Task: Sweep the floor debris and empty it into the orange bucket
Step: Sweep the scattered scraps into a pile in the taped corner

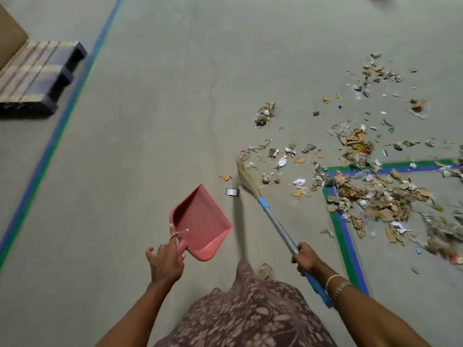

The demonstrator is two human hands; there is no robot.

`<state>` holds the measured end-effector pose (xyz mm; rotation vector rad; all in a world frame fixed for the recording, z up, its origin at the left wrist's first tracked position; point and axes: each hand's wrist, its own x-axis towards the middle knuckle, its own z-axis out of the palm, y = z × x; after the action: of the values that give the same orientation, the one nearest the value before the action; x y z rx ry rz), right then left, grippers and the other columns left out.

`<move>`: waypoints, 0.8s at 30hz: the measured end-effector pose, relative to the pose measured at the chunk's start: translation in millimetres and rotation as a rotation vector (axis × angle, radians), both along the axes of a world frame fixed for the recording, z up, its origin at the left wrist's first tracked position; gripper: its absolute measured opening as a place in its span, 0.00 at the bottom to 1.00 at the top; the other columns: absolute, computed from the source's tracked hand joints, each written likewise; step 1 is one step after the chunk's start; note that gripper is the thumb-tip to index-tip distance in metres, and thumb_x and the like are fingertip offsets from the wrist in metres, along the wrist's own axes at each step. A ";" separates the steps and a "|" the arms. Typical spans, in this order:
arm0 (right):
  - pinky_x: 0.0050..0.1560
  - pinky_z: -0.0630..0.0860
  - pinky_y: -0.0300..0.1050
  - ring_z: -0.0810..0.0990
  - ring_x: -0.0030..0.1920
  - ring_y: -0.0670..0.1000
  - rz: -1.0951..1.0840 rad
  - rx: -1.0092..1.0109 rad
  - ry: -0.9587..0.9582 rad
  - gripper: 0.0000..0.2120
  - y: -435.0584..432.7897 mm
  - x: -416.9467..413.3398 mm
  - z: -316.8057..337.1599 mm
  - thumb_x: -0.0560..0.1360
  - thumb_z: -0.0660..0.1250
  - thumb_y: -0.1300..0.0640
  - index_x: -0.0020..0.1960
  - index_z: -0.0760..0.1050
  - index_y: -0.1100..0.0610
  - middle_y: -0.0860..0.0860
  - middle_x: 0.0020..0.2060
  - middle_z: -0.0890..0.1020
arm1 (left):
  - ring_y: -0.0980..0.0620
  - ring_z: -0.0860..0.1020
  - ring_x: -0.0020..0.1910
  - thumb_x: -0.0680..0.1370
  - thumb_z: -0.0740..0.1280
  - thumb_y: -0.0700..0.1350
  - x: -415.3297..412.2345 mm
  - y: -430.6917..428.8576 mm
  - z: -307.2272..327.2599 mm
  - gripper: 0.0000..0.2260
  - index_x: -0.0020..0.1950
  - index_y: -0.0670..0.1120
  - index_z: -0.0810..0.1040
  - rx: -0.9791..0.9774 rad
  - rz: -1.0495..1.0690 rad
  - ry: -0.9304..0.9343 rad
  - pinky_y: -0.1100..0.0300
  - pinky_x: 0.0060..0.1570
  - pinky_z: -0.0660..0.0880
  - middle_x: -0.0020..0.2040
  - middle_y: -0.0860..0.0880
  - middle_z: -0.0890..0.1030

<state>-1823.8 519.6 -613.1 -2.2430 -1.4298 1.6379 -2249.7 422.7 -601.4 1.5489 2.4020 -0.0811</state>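
At far left a wooden pallet sits on the concrete floor with a cardboard box on it, beside a long blue-and-green tape line. The left hand grips the handle of a pink dustpan, held above the floor, with the forefinger laid along the handle through a string loop. The right hand is wrapped tight round the grey shaft of a broom, whose straw bristles reach the near edge of the debris. The debris, torn cardboard and paper scraps, is scattered at right across a taped corner.
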 end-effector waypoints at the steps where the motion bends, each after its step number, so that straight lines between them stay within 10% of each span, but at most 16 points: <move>1: 0.25 0.69 0.43 0.70 0.27 0.53 0.023 -0.012 0.014 0.04 3.7 -2.5 -5.4 0.76 0.58 0.64 0.48 0.62 0.59 0.63 0.42 0.78 | 0.47 0.81 0.53 0.72 0.73 0.49 0.5 4.5 3.4 0.41 0.81 0.50 0.57 -0.045 -0.011 0.042 0.43 0.60 0.62 0.46 0.51 0.83; 11: 0.25 0.72 0.45 0.73 0.31 0.54 0.314 -0.055 0.051 0.09 29.7 -16.3 -24.0 0.75 0.62 0.59 0.51 0.63 0.61 0.65 0.45 0.77 | 0.45 0.80 0.54 0.73 0.62 0.65 -21.9 50.8 -28.6 0.35 0.73 0.67 0.43 -0.435 0.416 -0.271 0.39 0.66 0.60 0.53 0.50 0.85; 15: 0.26 0.71 0.45 0.73 0.33 0.54 0.409 -0.044 0.032 0.10 34.4 -16.4 -27.9 0.78 0.64 0.54 0.48 0.63 0.58 0.59 0.43 0.75 | 0.44 0.78 0.40 0.76 0.68 0.43 -6.3 72.6 -10.0 0.32 0.74 0.56 0.55 -0.412 0.441 -0.612 0.52 0.38 0.76 0.47 0.40 0.80; 19: 0.27 0.73 0.47 0.73 0.33 0.55 0.359 -0.072 -0.038 0.10 31.9 -20.3 -40.4 0.77 0.64 0.56 0.47 0.63 0.57 0.59 0.43 0.74 | 0.42 0.84 0.42 0.76 0.60 0.60 0.5 89.4 19.3 0.27 0.74 0.65 0.54 -0.369 0.219 -0.332 0.52 0.44 0.80 0.46 0.45 0.85; 24: 0.24 0.74 0.45 0.75 0.30 0.56 0.049 -0.133 -0.094 0.11 16.0 -24.0 -47.7 0.76 0.66 0.60 0.44 0.63 0.58 0.62 0.42 0.75 | 0.38 0.80 0.51 0.78 0.60 0.57 6.8 95.9 36.9 0.27 0.76 0.57 0.59 -0.208 0.103 -0.204 0.50 0.48 0.74 0.53 0.42 0.83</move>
<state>-1847.8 535.7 -660.8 -2.4049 -1.4478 1.7115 -2242.8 518.7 -564.5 1.2751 2.2302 -0.1399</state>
